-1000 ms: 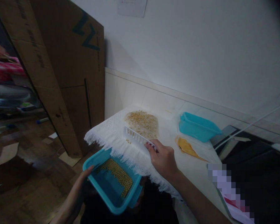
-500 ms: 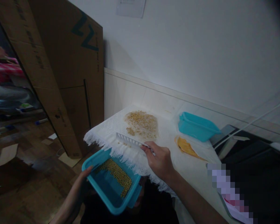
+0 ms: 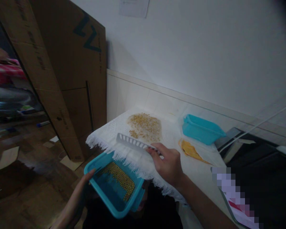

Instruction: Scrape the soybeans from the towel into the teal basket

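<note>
My left hand (image 3: 79,195) grips the left rim of a turquoise plastic basket (image 3: 114,187) held below the table's front edge, tilted, with a band of yellow beans in it. My right hand (image 3: 168,165) is closed on one end of a white slotted strip (image 3: 133,143) that lies across the white fringed cloth (image 3: 114,135) on the table, near its fringe. Just behind the strip is a spread pile of yellow beans (image 3: 145,124), with a small clump beside the strip.
A second turquoise basket (image 3: 201,128) stands at the back right, with a yellow-orange patch (image 3: 190,149) in front of it. Tall cardboard boxes (image 3: 66,63) lean at the left. A white cable (image 3: 259,124) crosses a dark surface on the right. Wooden floor lies below left.
The white strip swept from beside the bean pile toward the cloth's fringe and the basket, then its free end lifted slightly. The basket in my left hand stayed put.
</note>
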Tool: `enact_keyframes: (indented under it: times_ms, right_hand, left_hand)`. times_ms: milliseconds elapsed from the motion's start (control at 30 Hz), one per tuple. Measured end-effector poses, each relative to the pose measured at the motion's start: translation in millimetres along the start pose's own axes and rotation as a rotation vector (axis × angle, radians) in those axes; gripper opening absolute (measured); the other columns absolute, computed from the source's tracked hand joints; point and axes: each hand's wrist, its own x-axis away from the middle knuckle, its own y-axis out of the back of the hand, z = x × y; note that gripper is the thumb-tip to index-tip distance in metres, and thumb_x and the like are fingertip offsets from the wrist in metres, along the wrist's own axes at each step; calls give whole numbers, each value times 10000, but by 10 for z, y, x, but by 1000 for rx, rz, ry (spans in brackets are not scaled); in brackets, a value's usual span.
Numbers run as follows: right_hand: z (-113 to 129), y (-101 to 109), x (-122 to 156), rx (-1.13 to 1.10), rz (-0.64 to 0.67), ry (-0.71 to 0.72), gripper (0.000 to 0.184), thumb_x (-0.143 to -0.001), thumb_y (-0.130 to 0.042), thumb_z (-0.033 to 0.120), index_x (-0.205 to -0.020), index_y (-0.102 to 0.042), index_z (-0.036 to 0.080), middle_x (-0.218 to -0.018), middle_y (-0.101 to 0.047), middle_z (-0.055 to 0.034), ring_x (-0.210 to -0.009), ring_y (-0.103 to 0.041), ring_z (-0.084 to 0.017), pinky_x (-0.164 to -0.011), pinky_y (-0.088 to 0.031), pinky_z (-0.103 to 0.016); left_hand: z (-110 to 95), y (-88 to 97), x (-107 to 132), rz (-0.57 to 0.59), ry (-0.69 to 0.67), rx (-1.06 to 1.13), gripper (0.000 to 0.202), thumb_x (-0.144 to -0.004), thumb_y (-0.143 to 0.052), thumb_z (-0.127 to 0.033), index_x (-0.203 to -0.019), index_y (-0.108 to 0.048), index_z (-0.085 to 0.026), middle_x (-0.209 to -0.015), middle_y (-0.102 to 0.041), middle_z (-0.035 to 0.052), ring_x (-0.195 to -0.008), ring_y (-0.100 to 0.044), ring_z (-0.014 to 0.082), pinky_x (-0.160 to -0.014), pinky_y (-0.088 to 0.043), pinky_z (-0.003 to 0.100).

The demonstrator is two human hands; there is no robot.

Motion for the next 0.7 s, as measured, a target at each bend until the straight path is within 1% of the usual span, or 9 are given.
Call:
enact_keyframes:
  times_ms: [67,133,233,333,400,533,633,700]
  right_hand:
    - [-153,-17,-83,96,-39,-75,269,-994,-560,330,-853,-741,189,-636,-733,-16,-474,-653,-133,-497,-437,-212]
    - [-296,-32,-130,172,-51,-138,285,-984,-550,349,-855,-747,188,-589,-705,-12,-436,-619,-140,-476,-404,-226]
    - [-418,-33,-118,231,-47,-194,308,-980,-535,372,-852,-747,189,-548,-671,-7,-421,-597,-150,-480,-384,-238]
    - [-424,-1,-59,257,-37,-198,321,-983,-525,383,-847,-743,190,-546,-666,-8,-424,-594,-152,-482,-374,-240]
    - [-398,26,-26,267,-33,-186,321,-986,-523,379,-850,-742,187,-556,-672,-13,-435,-606,-154,-485,-374,-239]
    - [-362,52,3,284,-26,-185,324,-993,-508,374,-860,-738,189,-560,-675,-15,-443,-620,-161,-488,-378,-242]
    - [-365,45,7,289,-23,-203,326,-992,-498,376,-859,-731,190,-559,-675,-18,-443,-622,-169,-489,-381,-247]
    - [-368,40,7,284,-17,-210,317,-988,-501,371,-858,-728,192,-574,-685,-22,-450,-626,-171,-495,-387,-249]
  left_hand:
    - [28,30,-47,10,4,5,538,-904,-628,-518,-1286,-628,-139,-889,-833,98,-995,-762,313,-719,-617,335]
    - [46,55,-80,13,4,6,562,-910,-626,-506,-1326,-598,-128,-870,-829,101,-969,-764,313,-689,-609,327]
    - [49,70,-87,32,3,10,630,-890,-646,-527,-1355,-581,-108,-799,-820,100,-927,-768,322,-662,-603,324]
    - [26,53,-57,30,25,26,672,-869,-664,-547,-1354,-593,-87,-779,-817,99,-940,-765,318,-697,-612,315]
    - [3,27,-31,16,37,29,687,-867,-670,-540,-1367,-586,-75,-804,-822,113,-939,-768,312,-708,-615,308]
    - [-35,-23,11,-3,38,45,592,-893,-654,-478,-1346,-616,-98,-901,-832,147,-955,-775,319,-696,-620,331]
    - [-35,-21,13,-17,37,15,549,-902,-640,-486,-1298,-638,-105,-893,-831,131,-988,-768,313,-685,-617,315]
    - [-20,3,-4,-8,31,-7,581,-896,-642,-514,-1311,-620,-108,-838,-828,106,-945,-774,304,-681,-613,307]
